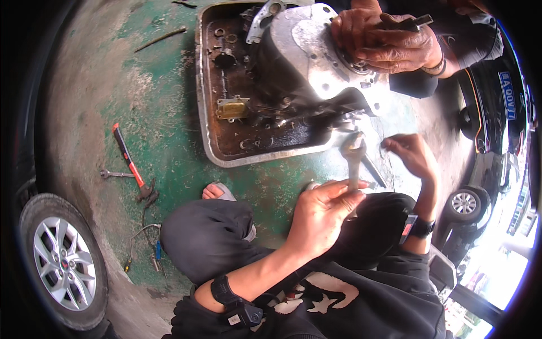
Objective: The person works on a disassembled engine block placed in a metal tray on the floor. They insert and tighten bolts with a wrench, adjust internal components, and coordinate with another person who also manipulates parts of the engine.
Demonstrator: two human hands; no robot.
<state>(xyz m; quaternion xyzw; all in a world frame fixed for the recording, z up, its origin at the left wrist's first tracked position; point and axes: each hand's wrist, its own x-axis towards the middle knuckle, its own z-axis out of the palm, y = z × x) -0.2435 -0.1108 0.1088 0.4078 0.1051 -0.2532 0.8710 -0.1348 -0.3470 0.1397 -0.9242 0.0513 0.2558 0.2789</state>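
Note:
My left hand (pixel 324 212) is closed around the shank of an open-ended wrench (pixel 353 158), its jaw pointing up toward the tray. Right of it, my right hand (pixel 416 157) hovers with fingers bent together; a small dark spot shows at the fingertips, too unclear to name. A grey metal bar (pixel 374 170) lies between my hands. Beyond them a large aluminium gearbox housing (pixel 296 42) sits in a rusty metal tray (pixel 223 161). Another person's hands (pixel 384 42) rest on the housing's round opening, one with a short metal rod (pixel 416 22).
Inside the tray lie a yellowish rectangular part (pixel 232 108) and several rings. On the green floor at left are a hammer (pixel 129 155), a small wrench (pixel 117 174) and a cable (pixel 138 240). A car wheel (pixel 65 263) stands at lower left; a dark car (pixel 485 130) is at right.

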